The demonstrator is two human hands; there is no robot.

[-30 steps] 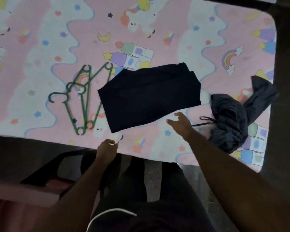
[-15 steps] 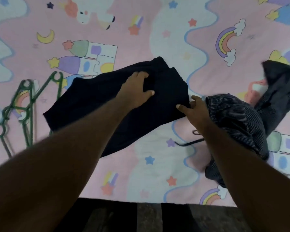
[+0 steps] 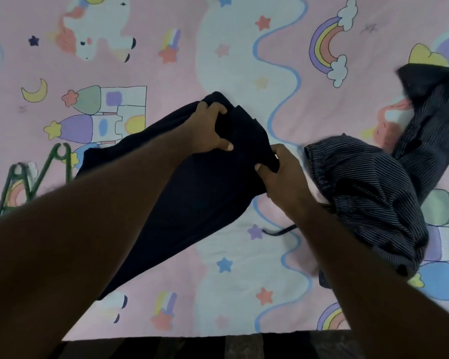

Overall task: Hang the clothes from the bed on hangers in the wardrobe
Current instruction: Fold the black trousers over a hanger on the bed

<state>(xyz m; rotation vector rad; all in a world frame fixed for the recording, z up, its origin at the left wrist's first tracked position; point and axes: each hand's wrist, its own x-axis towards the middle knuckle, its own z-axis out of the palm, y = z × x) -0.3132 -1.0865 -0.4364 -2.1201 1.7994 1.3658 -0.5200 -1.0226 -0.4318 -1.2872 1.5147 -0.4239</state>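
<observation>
A folded dark navy garment (image 3: 205, 203) lies across the middle of the bed. My left hand (image 3: 210, 130) grips its far edge, fingers curled into the cloth. My right hand (image 3: 278, 174) pinches the garment's right corner, beside a crumpled dark pinstriped garment (image 3: 368, 193) that reaches toward the right edge. Green plastic hangers (image 3: 29, 182) lie at the left, partly hidden behind my left forearm. The wardrobe is out of view.
The bed carries a pink cartoon-print sheet (image 3: 244, 281) with rainbows and stars. A dark drawstring (image 3: 278, 230) trails from the pinstriped garment. The bed's near edge runs along the bottom, with dark floor (image 3: 218, 348) below it.
I have leaned closer over the bed. My left hand went from resting on the navy garment to gripping its far edge. My right hand closed on its right corner.
</observation>
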